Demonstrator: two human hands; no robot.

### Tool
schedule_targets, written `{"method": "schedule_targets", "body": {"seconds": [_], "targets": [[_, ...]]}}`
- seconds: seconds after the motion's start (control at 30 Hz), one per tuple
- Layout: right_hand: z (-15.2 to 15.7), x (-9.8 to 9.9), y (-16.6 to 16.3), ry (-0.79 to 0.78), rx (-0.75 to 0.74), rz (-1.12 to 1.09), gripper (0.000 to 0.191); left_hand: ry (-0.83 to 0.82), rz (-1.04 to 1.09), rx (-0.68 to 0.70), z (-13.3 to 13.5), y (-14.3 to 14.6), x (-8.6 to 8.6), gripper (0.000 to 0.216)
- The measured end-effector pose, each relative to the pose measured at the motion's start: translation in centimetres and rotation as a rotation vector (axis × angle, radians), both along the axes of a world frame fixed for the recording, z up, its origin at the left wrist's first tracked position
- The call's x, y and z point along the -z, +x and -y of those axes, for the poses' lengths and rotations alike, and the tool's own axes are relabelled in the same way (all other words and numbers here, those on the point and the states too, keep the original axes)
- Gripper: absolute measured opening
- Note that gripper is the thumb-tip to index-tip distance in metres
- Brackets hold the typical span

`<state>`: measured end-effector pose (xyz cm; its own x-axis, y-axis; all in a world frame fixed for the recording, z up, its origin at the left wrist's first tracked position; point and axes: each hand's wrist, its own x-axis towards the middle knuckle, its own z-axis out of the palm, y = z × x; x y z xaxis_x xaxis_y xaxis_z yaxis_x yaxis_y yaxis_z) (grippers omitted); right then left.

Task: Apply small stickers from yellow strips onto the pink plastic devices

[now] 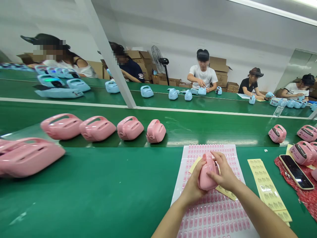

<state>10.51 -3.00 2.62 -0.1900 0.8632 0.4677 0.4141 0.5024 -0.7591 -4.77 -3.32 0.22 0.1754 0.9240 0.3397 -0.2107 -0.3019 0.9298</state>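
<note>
A small pink plastic casing (pixel 207 175) is held between both my hands above a white sheet of pink stickers (pixel 210 211). My left hand (pixel 194 185) wraps round its left side and bottom. The fingers of my right hand (pixel 223 172) curl over its top right face and press on it. A yellowish backing strip (pixel 224 191) lies under my hands on the sheet.
A row of pink casings (pixel 96 128) sits on the green belt (pixel 99 191) to the left, more pink ones (pixel 277 133) at the right. A phone (pixel 296 171) lies on a red cloth, a yellow sticker strip (pixel 266 185) beside it. Several people work across the far belt with blue casings (pixel 147 91).
</note>
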Motion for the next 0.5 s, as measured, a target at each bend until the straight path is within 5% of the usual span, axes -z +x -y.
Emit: {"method": "schedule_targets", "body": {"seconds": [0.2,0.4,0.5], "targets": [[-2.2,-0.4,1.0,-0.418,-0.137,-0.218,0.071,0.116,-0.110,0.119,0.5,0.4,-0.2,0.068],[-4.1,-0.4,2.9,-0.511,-0.319,-0.151,0.045,0.052,-0.275,0.207,1.4,0.2,0.1,0.090],[-4.9,-0.3,3.9,-0.548,-0.204,-0.097,0.028,0.015,-0.220,0.181,1.3,0.3,0.9,0.098]]}}
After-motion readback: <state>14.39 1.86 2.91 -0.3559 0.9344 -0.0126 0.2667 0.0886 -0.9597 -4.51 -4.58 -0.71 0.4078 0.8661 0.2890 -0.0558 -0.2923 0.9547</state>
